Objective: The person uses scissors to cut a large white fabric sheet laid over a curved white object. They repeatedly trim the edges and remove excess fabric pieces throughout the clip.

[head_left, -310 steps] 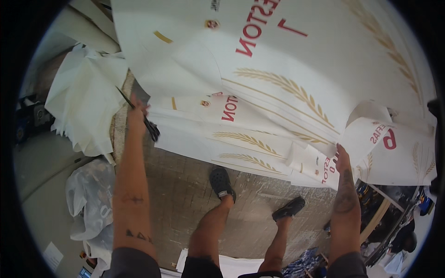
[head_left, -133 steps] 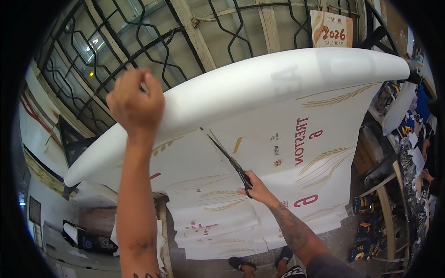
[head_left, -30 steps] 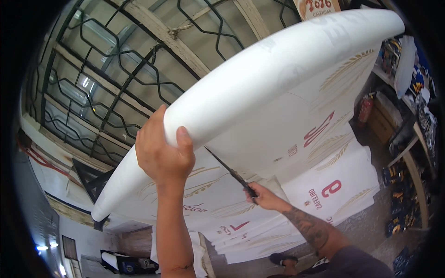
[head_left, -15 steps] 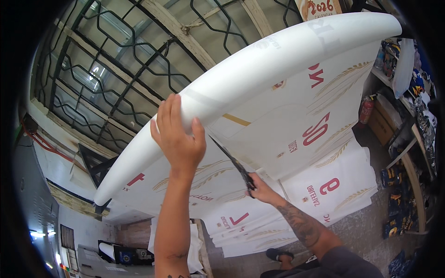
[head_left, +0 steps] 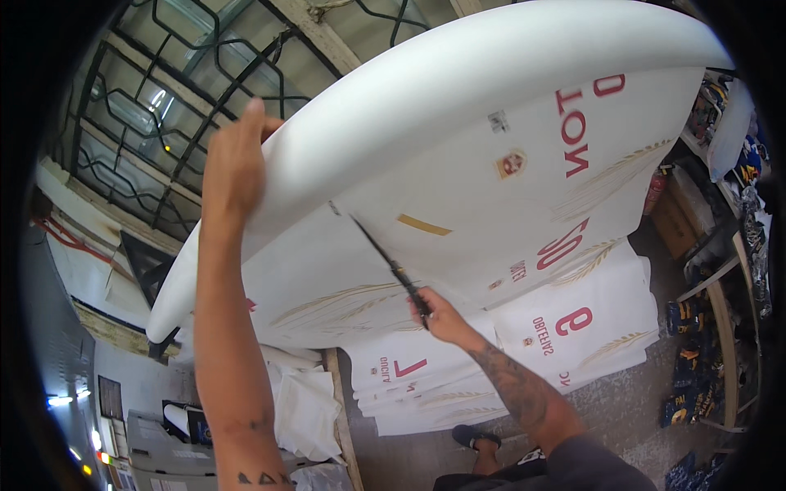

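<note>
A long, thick roll of white printed material (head_left: 426, 98) stretches across the upper view, its printed sheet (head_left: 483, 204) hanging down toward me. My left hand (head_left: 233, 164) reaches over the far upper side of the roll toward its left part, fingers hooked behind its edge and partly hidden. In my right hand (head_left: 442, 317) are long black scissors (head_left: 389, 260), gripped by the handles. Their blades point up and left against the hanging sheet, just below the roll, beside a gold printed strip. The blades look close together; I cannot tell whether they cut the sheet.
Lower lengths of the printed sheet (head_left: 573, 352) lie in folds on the grey floor. Shelving with packaged goods (head_left: 688, 360) stands at the right, near a cardboard box (head_left: 679, 213). A window with black metal grilles (head_left: 176, 106) is behind the roll. White cloth (head_left: 303, 409) is at lower left.
My left hand has moved from the roll's front face up and left to its far side. More printed sheet has come off the roll. The scissors have shifted slightly left with my right hand.
</note>
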`<state>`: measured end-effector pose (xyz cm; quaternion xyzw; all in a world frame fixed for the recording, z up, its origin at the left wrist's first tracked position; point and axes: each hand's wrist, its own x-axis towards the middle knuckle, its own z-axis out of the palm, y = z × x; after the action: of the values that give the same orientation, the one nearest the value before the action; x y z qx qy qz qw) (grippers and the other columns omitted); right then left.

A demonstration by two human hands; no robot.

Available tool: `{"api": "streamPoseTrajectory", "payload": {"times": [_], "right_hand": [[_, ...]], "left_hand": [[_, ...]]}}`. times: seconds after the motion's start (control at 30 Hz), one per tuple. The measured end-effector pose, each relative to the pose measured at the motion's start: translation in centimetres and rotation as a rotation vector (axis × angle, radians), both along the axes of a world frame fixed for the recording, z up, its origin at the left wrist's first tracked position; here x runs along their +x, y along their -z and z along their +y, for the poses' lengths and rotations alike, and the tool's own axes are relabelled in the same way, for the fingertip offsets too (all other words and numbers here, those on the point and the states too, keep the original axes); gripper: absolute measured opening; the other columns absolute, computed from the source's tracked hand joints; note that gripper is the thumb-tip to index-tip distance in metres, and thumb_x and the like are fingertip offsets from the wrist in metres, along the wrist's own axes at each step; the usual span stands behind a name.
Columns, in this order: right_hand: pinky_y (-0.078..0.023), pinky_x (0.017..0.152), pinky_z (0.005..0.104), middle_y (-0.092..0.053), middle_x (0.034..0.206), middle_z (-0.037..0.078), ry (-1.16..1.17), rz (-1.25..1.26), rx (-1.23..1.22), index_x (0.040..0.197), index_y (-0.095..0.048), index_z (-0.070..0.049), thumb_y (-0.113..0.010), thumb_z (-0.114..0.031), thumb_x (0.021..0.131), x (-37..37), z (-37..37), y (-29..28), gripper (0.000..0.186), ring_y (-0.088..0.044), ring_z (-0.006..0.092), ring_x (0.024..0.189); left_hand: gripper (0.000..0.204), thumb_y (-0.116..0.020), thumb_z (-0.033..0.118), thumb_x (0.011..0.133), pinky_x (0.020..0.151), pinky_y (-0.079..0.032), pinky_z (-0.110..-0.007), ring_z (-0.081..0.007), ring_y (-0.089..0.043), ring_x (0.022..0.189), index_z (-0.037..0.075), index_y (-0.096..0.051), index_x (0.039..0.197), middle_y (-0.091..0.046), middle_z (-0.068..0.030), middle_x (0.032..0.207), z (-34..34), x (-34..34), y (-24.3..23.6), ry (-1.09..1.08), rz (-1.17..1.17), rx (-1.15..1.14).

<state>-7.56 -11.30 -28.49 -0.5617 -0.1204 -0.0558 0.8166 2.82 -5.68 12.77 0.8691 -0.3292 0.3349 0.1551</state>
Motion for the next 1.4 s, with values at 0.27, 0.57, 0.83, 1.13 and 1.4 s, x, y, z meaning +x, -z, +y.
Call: {"api": "streamPoseTrajectory", "payload": {"times": [0.27,0.57,0.83,1.13,1.4], "right_hand": [[-0.047,0.077,0.0296,-0.057,0.097,0.007,0.099,0.076,-0.070,0.122,-0.055,-0.003,-0.061,0.002,0.083,-1.3,-0.9,1.4,0.040,-0.054,0.0142,0.089],[-0.048,0.088,0.0307,-0.059,0.105,0.009,0.074,-0.124,-0.036,0.129,-0.051,-0.001,-0.060,0.006,0.083,2.2,-2.2,-0.1,0.048,-0.058,0.0204,0.094],[-0.046,0.093,0.0285,-0.058,0.108,0.002,-0.099,-0.096,0.146,0.126,-0.052,-0.004,-0.066,0.008,0.085,0.4,-1.6,0.0,0.045,-0.058,0.0121,0.102],[-0.048,0.087,0.0317,-0.058,0.104,0.010,0.082,-0.015,-0.080,0.129,-0.049,-0.002,-0.060,0.003,0.087,1.6,-1.7,0.6,0.044,-0.059,0.0193,0.095],[-0.049,0.091,0.0280,-0.059,0.111,0.010,0.074,-0.020,-0.026,0.128,-0.049,-0.001,-0.055,0.009,0.089,2.4,-1.0,0.7,0.040,-0.059,0.0164,0.101]], "left_hand": [[0.044,-0.052,0.036,0.093,0.090,-0.045,-0.043,-0.0334,-0.066,0.100,0.001,-0.069,0.115,-0.070,-0.0168,0.104,-1.7,-4.2,5.9,0.108,-0.795,0.033],[0.055,-0.046,0.041,0.095,0.096,-0.045,-0.044,-0.0367,-0.063,0.107,-0.001,-0.063,0.125,-0.067,-0.0193,0.116,-0.6,-2.2,7.2,0.047,-0.617,0.058],[0.046,-0.047,0.034,0.097,0.086,-0.051,-0.037,-0.0313,-0.070,0.092,-0.002,-0.074,0.106,-0.073,-0.0204,0.092,-1.0,-1.2,0.0,0.165,0.037,-0.118],[0.048,-0.053,0.035,0.093,0.098,-0.044,-0.041,-0.0337,-0.065,0.108,0.000,-0.066,0.123,-0.069,-0.0170,0.118,-0.8,-3.2,7.6,0.098,-0.681,-0.054],[0.038,-0.057,0.033,0.088,0.075,-0.054,-0.037,-0.0332,-0.070,0.077,0.003,-0.076,0.101,-0.075,-0.0167,0.087,0.3,-0.6,3.6,-0.012,-0.172,-0.092]]}}
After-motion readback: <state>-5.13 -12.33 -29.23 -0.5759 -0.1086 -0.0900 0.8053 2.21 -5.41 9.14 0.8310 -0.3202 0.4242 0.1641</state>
